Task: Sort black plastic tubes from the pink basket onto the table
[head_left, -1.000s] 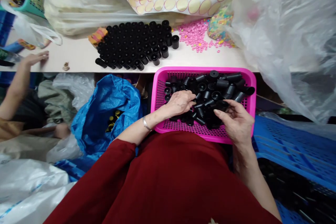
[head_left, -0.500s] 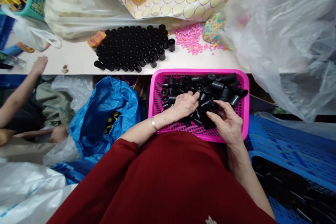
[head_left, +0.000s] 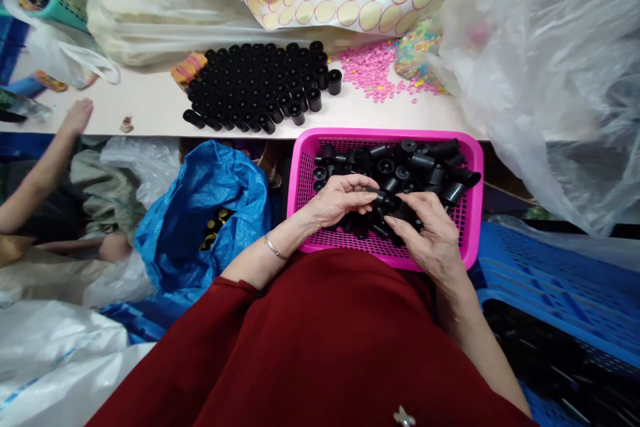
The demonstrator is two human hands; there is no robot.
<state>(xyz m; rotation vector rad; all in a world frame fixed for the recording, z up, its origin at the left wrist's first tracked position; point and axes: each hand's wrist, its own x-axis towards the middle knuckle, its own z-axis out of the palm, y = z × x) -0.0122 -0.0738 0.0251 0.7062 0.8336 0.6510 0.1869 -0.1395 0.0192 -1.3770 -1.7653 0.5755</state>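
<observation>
Over the pink basket (head_left: 475, 207), my left hand (head_left: 340, 203) pinches a small black plastic tube (head_left: 384, 199) between thumb and fingertips. My right hand (head_left: 433, 227) faces it from the right, thumb and forefinger closed around a black tube; whether this is the same piece or a second one fitted against it I cannot tell. Loose black tubes (head_left: 423, 161) fill the basket around and below both hands. On the table behind, many black tubes (head_left: 260, 83) stand upright in tight rows, with a few leaning at the left front.
An open blue sack (head_left: 165, 227) with yellow and black parts sits left of the basket. Blue crates (head_left: 550, 273) stand at the right. Pink beads (head_left: 373, 70) and a clear plastic bag (head_left: 540, 47) lie on the table. Another person's arm (head_left: 45, 160) rests at far left.
My left hand has come up from among the loose tubes and now holds a tube against my right hand's fingers. The view has shifted slightly.
</observation>
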